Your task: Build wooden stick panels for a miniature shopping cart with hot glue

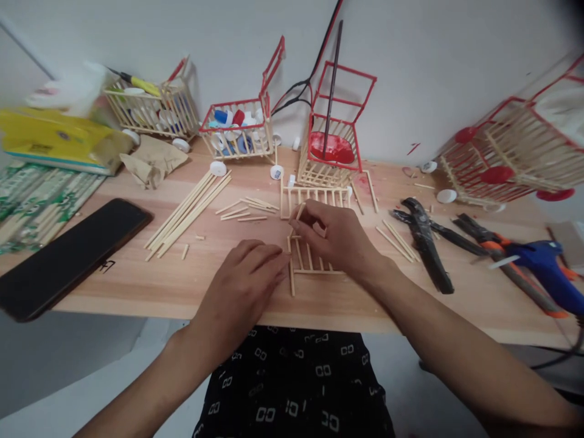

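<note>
A small ladder-like frame of thin wooden sticks (pixel 311 272) lies flat on the table, partly behind my right hand. My left hand (pixel 246 280) rests at its left side, fingers together and tips closed on the long side stick. Above the frame's upper left corner, my right hand (pixel 340 234) pinches a short wooden stick (pixel 300 212) between thumb and fingers. Just beyond lies a second stick frame (pixel 314 190), in front of a red-trimmed stick cart (pixel 328 167). Short cut sticks (pixel 249 210) are scattered left of my hands.
Long sticks (pixel 187 213) and a black phone (pixel 73 255) lie on the left. Wrapped black cutters (pixel 424 243), pliers (pixel 511 267) and a blue glue gun (pixel 545 264) lie right. More stick carts (pixel 237 137) line the wall. The table's front edge (pixel 173 315) is near.
</note>
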Demonstrator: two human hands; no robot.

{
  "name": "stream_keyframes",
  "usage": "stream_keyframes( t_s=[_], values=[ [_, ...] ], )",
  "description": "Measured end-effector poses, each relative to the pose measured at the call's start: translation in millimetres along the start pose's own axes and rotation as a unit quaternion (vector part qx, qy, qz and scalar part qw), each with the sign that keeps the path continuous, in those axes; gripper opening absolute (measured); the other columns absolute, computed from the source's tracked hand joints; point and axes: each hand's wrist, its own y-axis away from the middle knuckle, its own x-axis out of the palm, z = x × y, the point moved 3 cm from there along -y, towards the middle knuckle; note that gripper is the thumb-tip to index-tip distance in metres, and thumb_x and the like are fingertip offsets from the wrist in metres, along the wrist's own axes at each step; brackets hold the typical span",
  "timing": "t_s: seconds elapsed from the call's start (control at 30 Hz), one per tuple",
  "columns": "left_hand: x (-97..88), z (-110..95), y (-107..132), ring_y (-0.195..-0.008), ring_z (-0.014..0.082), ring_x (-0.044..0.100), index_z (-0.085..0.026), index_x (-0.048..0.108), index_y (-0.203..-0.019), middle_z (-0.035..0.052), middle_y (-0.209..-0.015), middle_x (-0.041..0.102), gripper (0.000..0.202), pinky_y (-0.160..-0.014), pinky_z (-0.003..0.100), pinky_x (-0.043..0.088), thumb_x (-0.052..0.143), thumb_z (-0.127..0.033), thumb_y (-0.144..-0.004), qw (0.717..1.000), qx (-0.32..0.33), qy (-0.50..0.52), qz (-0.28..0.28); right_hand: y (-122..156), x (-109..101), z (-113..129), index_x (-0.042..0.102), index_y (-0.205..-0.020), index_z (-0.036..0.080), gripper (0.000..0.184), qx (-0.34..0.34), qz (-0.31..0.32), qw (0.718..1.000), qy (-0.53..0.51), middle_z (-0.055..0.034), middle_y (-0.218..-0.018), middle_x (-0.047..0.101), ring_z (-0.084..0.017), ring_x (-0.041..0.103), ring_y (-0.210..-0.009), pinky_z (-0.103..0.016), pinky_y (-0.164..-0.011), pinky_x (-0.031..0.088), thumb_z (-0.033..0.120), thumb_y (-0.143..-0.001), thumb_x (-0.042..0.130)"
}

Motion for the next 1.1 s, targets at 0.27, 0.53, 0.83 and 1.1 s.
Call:
stream_keyframes(
  t_s=[0.27, 0.53, 0.83, 1.1],
  values=[
    [7.0, 2.6, 5.3, -0.106, 0.0254, 0.053, -0.016, 0.059, -0.119, 0.0125, -0.125, 0.061, 0.030, -0.086, 0.045, 0.049, 0.048, -0.014, -0.091, 0.997, 0.017, -0.030, 0.063, -0.1, 1.4, -1.2, 0.052, -0.075, 0.020, 0.015, 0.012, 0.001, 1.000, 0.011, 0.0031, -0.063, 0.053, -0.011, 0.045, -0.056, -0.024, -0.056, 0.032, 0.027, -0.088, 0.055],
    [9.6, 3.4, 8.1, -0.103, 0.0256, 0.050, -0.014, 0.058, -0.119, 0.0086, -0.124, 0.063, 0.032, -0.085, 0.043, 0.047, 0.054, -0.012, -0.088, 0.997, 0.031, -0.043, 0.054, 0.8, 2.3, -0.7, 0.053, -0.076, 0.020, 0.015, 0.017, 0.001, 0.999, 0.031, 0.0009, -0.065, 0.057, -0.012, 0.047, -0.057, -0.026, -0.057, 0.033, 0.026, -0.089, 0.054],
    [7.6, 0.7, 6.2, -0.104, 0.0264, 0.050, -0.016, 0.058, -0.119, 0.0087, -0.124, 0.061, 0.034, -0.086, 0.043, 0.046, 0.055, -0.010, -0.086, 0.997, 0.017, -0.042, 0.069, 1.2, 2.7, 0.3, 0.052, -0.076, 0.019, 0.015, 0.004, 0.004, 0.999, 0.046, 0.0004, -0.066, 0.056, -0.012, 0.048, -0.059, -0.026, -0.057, 0.034, 0.026, -0.090, 0.052],
    [6.6, -2.4, 4.4, -0.108, 0.0266, 0.050, -0.017, 0.058, -0.118, 0.0092, -0.117, 0.063, 0.030, -0.090, 0.044, 0.044, 0.053, -0.015, -0.089, 0.997, 0.011, -0.026, 0.069, 1.9, 4.1, 0.4, 0.052, -0.079, 0.018, 0.015, -0.016, 0.002, 0.998, 0.060, 0.0008, -0.067, 0.057, -0.011, 0.049, -0.059, -0.024, -0.058, 0.034, 0.026, -0.091, 0.050]
  ],
)
